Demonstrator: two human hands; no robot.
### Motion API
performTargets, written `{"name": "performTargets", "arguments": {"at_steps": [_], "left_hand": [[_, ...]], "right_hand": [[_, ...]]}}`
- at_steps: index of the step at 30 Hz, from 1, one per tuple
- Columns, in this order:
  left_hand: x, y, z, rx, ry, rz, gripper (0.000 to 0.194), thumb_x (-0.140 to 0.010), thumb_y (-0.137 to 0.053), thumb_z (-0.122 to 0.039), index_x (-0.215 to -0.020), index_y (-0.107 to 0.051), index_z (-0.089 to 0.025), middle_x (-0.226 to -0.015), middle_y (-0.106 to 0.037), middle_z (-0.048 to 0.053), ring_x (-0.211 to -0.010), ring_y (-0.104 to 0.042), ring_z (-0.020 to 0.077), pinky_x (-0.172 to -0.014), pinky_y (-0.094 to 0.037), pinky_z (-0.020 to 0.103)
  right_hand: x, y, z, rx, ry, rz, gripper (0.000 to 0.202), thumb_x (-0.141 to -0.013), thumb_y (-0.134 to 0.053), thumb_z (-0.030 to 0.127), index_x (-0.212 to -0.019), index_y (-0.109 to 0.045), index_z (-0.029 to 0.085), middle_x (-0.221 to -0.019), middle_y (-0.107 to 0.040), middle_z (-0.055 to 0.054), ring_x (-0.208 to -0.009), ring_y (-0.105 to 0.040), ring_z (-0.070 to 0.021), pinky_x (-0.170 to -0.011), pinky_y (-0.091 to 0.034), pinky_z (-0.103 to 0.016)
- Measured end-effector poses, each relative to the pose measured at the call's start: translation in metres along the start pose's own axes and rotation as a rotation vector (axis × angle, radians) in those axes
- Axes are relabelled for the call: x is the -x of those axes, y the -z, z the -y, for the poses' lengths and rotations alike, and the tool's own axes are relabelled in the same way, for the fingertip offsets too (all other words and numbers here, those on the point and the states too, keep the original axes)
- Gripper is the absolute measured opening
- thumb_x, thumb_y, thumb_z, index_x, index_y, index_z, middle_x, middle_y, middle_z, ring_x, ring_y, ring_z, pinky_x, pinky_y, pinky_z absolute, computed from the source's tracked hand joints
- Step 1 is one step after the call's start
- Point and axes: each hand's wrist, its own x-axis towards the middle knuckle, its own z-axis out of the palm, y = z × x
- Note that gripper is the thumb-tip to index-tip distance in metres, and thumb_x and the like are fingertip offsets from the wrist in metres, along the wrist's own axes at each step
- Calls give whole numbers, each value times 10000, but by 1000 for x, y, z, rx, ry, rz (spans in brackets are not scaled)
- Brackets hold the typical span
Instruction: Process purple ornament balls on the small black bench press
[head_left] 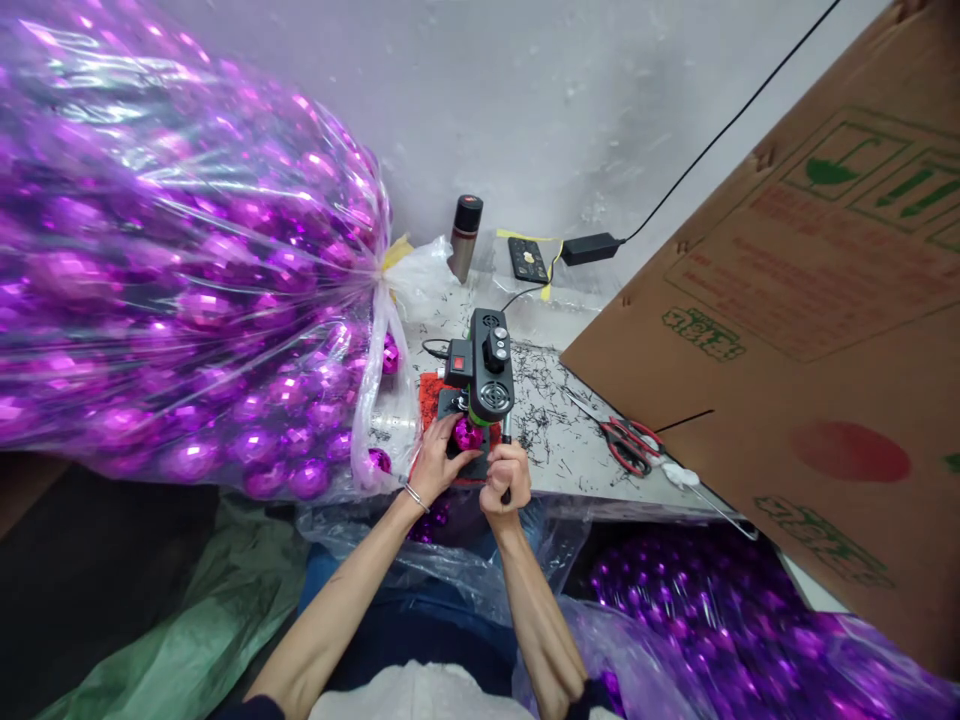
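Observation:
A small black machine with a red switch stands on the worktable, over a red mat. Under its front end sits a shiny magenta ball. My left hand holds that ball, thumb and fingers around its left and near sides. Just right of the ball, my right hand is closed around the black handle of a lever at the machine's side. The handle's lower tip shows below my fingers.
A big clear bag of magenta balls fills the left. Scissors lie right, beside a large cardboard box. A flask, phone and black adapter are at the back. Another bag of purple balls is lower right.

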Motion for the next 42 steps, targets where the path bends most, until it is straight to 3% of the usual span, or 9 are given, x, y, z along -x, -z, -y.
{"name": "performTargets", "arguments": {"at_steps": [7, 13, 17, 21, 25, 31, 34, 38, 42], "left_hand": [[5, 5, -7, 45, 23, 6, 606, -906, -772, -422, -1425, -524, -232, -1350, -682, 141, -1283, -656, 312, -1099, -527, 525], [35, 52, -14, 28, 4, 144, 766, -879, -769, -506, -1528, -463, -238, -1507, -578, 166, -1421, -560, 345, -1176, -479, 548], [-14, 75, -1, -58, 154, -74, 508, -1041, -487, -405, -1506, -525, -206, -1529, -567, 159, -1448, -529, 306, -1228, -435, 514], [-95, 82, 17, -285, 247, -275, 500, -962, -470, -200, -1443, -566, -102, -1428, -614, 233, -1391, -558, 365, -1212, -427, 576], [-129, 86, 19, -591, 386, -57, 459, -922, -512, -142, -1372, -591, -100, -1292, -660, 263, -1209, -653, 400, -1032, -546, 574], [-124, 96, 7, -751, 552, 206, 486, -909, -634, -223, -1379, -565, -120, -1311, -614, 266, -1083, -724, 392, -924, -580, 522], [-120, 106, 5, -580, 562, 125, 515, -910, -660, -275, -1394, -571, -124, -1273, -654, 255, -1135, -712, 409, -993, -555, 559], [-99, 116, -8, 69, 488, -53, 588, -919, -671, -454, -1413, -562, -155, -1240, -713, 164, -1156, -705, 321, -1040, -560, 492], [-59, 102, -32, 583, 588, -8, 623, -915, -648, -569, -1398, -580, -181, -1234, -734, 126, -1055, -739, 255, -917, -620, 398]], "right_hand": [[-46, 10, 27, 0, -193, 31, 347, -1031, -428, 164, -696, -493, 227, -665, -538, 27, -645, -560, -127, -616, -415, -294], [-57, 14, 36, -20, -209, 75, 339, -1013, -442, 121, -695, -506, 222, -660, -548, 28, -665, -585, -129, -622, -428, -290], [-46, 12, 32, -5, -168, 58, 337, -997, -428, 86, -697, -496, 224, -649, -537, 32, -654, -593, -125, -602, -431, -276], [-45, 13, 32, -5, -121, 71, 336, -983, -429, 65, -696, -483, 231, -617, -507, 36, -647, -601, -134, -586, -440, -276], [-46, 14, 32, -11, -111, 95, 325, -975, -431, 56, -706, -483, 231, -630, -515, 34, -646, -601, -131, -581, -453, -269], [-45, 13, 32, -5, -124, 83, 328, -975, -431, 74, -693, -486, 232, -618, -508, 35, -643, -604, -138, -572, -450, -273], [-46, 13, 33, -4, -123, 90, 323, -978, -429, 79, -699, -485, 232, -626, -509, 35, -646, -599, -135, -574, -447, -271], [-46, 13, 34, -7, -124, 88, 329, -984, -423, 84, -696, -472, 235, -624, -503, 36, -644, -596, -132, -577, -458, -267], [-45, 10, 33, -1, -148, 54, 337, -994, -428, 94, -692, -485, 233, -618, -511, 36, -637, -599, -134, -575, -447, -275]]}}
